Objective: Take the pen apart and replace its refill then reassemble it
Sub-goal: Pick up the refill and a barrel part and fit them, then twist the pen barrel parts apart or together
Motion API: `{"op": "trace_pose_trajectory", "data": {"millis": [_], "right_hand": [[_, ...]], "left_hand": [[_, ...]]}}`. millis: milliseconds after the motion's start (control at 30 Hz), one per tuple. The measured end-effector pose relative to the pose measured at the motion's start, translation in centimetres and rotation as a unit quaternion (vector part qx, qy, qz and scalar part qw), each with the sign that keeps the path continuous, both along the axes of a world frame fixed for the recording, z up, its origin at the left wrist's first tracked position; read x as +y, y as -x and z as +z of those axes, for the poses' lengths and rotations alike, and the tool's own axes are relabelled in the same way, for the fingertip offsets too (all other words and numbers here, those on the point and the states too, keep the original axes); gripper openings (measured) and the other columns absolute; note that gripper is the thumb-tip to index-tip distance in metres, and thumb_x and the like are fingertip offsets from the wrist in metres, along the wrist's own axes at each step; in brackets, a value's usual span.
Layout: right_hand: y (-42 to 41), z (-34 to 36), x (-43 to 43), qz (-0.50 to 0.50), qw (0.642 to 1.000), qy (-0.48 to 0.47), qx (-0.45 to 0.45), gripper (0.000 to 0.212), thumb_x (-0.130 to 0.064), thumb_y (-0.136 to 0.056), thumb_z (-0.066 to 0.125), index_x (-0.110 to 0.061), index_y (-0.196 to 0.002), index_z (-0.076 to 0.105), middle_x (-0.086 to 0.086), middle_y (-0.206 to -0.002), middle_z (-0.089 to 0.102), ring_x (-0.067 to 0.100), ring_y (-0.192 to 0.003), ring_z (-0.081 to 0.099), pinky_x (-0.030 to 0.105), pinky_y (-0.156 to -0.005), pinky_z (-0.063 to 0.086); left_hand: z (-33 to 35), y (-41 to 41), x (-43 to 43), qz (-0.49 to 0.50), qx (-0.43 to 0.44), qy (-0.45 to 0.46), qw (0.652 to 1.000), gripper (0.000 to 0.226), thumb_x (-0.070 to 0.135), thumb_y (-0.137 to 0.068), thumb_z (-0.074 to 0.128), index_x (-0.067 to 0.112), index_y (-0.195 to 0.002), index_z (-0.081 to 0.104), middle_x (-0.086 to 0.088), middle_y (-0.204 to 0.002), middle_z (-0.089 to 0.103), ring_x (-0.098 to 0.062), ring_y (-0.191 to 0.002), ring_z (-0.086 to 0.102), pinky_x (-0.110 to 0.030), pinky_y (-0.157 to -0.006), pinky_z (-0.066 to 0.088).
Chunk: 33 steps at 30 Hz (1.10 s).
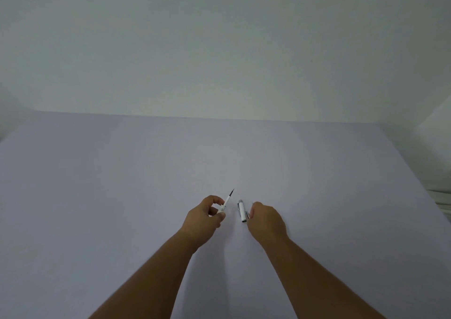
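The pen is in two pieces over the pale lilac table (pixel 122 184). My left hand (pixel 203 218) pinches the white front section (pixel 225 202) between thumb and fingers; its dark refill tip points up and away to the right. My right hand (pixel 267 221) holds the white cap part (pixel 242 210) by its clip, silver end pointing away. A small gap separates the two pieces.
A plain white wall (pixel 219 50) rises behind the table's far edge. At the right edge stands some white furniture or stacked sheets (pixel 441 196).
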State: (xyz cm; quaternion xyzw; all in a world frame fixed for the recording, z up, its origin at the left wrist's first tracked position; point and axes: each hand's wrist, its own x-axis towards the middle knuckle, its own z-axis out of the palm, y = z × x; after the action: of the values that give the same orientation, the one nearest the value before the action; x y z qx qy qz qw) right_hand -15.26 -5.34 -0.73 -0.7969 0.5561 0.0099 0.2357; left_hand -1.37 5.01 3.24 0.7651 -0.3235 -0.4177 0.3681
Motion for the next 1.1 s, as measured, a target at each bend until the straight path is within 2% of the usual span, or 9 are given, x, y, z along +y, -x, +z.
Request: {"op": "trace_pose_trajectory", "data": {"millis": [100,200,267,333,433,500,767,933,1100], "right_hand": [[-0.3,0.1,0.3,-0.032,0.999,0.001,-0.016,0.017,-0.024,-0.089,0.049,-0.011,-0.097,0.057,0.009,-0.097,0.066,0.027,-0.087,0.061,0.03,-0.065,0.044],[-0.7,1.2,0.1,-0.126,0.984,-0.021,-0.127,0.024,-0.022,-0.086,0.056,-0.009,-0.105,0.061,0.01,-0.099,0.067,0.027,-0.088,0.062,0.029,-0.067,0.044],[-1.1,2.4,-0.2,-0.185,0.946,-0.076,-0.255,0.024,-0.025,-0.086,0.057,-0.012,-0.104,0.066,0.008,-0.094,0.068,0.018,-0.075,0.06,0.025,-0.064,0.042],[-1.6,3.7,-0.4,-0.229,0.885,-0.144,-0.38,0.014,-0.026,-0.087,0.058,-0.017,-0.092,0.069,-0.001,-0.078,0.066,0.009,-0.062,0.051,0.021,-0.058,0.041],[-1.6,5.5,-0.4,-0.251,0.825,-0.193,-0.468,0.007,-0.021,-0.085,0.062,-0.024,-0.083,0.068,-0.007,-0.074,0.066,0.01,-0.065,0.051,0.022,-0.057,0.045],[-1.4,6.3,-0.2,-0.248,0.809,-0.201,-0.493,0.008,-0.018,-0.084,0.064,-0.025,-0.083,0.069,-0.005,-0.081,0.068,0.012,-0.068,0.052,0.023,-0.058,0.045],[-0.6,8.1,1.2,-0.2,0.825,-0.202,-0.489,0.012,-0.019,-0.083,0.066,-0.019,-0.094,0.071,0.0,-0.092,0.07,0.013,-0.077,0.055,0.024,-0.067,0.047],[-0.4,8.5,2.2,-0.166,0.847,-0.183,-0.47,0.014,-0.018,-0.083,0.067,-0.03,-0.076,0.067,-0.013,-0.077,0.068,0.009,-0.077,0.059,0.02,-0.068,0.047],[0.4,8.7,2.8,-0.146,0.858,-0.187,-0.456,0.006,-0.017,-0.082,0.067,-0.022,-0.084,0.07,-0.009,-0.081,0.069,0.009,-0.077,0.06,0.019,-0.065,0.045]], "left_hand": [[0.1,-0.1,-0.1,-0.003,-0.001,0.004,1.0,0.013,0.023,-0.089,0.056,0.032,-0.099,0.058,0.004,-0.081,0.062,-0.008,-0.064,0.06,-0.022,-0.058,0.048],[0.4,-0.2,-0.2,-0.01,-0.006,0.006,1.0,0.013,0.022,-0.089,0.056,0.033,-0.097,0.058,0.003,-0.081,0.062,-0.009,-0.065,0.06,-0.024,-0.059,0.049],[0.6,-0.2,-0.2,-0.016,-0.007,0.007,1.0,0.014,0.022,-0.089,0.056,0.032,-0.097,0.059,0.003,-0.081,0.062,-0.011,-0.067,0.061,-0.026,-0.063,0.051],[0.9,-0.2,-0.2,-0.023,-0.01,0.005,1.0,0.014,0.022,-0.089,0.056,0.034,-0.096,0.058,0.003,-0.083,0.062,-0.013,-0.07,0.061,-0.026,-0.063,0.051],[1.4,0.0,-0.1,-0.031,-0.019,0.002,0.999,0.015,0.023,-0.089,0.057,0.037,-0.096,0.057,0.001,-0.087,0.062,-0.015,-0.073,0.061,-0.024,-0.062,0.05],[1.8,0.1,0.0,-0.033,-0.022,0.003,0.999,0.015,0.023,-0.089,0.057,0.037,-0.096,0.057,0.001,-0.088,0.062,-0.016,-0.074,0.062,-0.026,-0.064,0.052],[2.8,0.9,0.9,-0.046,-0.036,0.012,0.998,0.017,0.022,-0.089,0.058,0.038,-0.093,0.056,-0.001,-0.088,0.063,-0.016,-0.073,0.063,-0.03,-0.07,0.056],[3.3,1.4,1.3,-0.046,-0.042,0.015,0.998,0.017,0.023,-0.088,0.058,0.038,-0.094,0.056,-0.001,-0.089,0.064,-0.014,-0.072,0.063,-0.027,-0.066,0.054],[3.6,1.8,1.7,-0.043,-0.04,0.027,0.998,0.016,0.022,-0.088,0.059,0.036,-0.094,0.057,0.001,-0.088,0.064,-0.012,-0.072,0.064,-0.027,-0.068,0.055]]}}
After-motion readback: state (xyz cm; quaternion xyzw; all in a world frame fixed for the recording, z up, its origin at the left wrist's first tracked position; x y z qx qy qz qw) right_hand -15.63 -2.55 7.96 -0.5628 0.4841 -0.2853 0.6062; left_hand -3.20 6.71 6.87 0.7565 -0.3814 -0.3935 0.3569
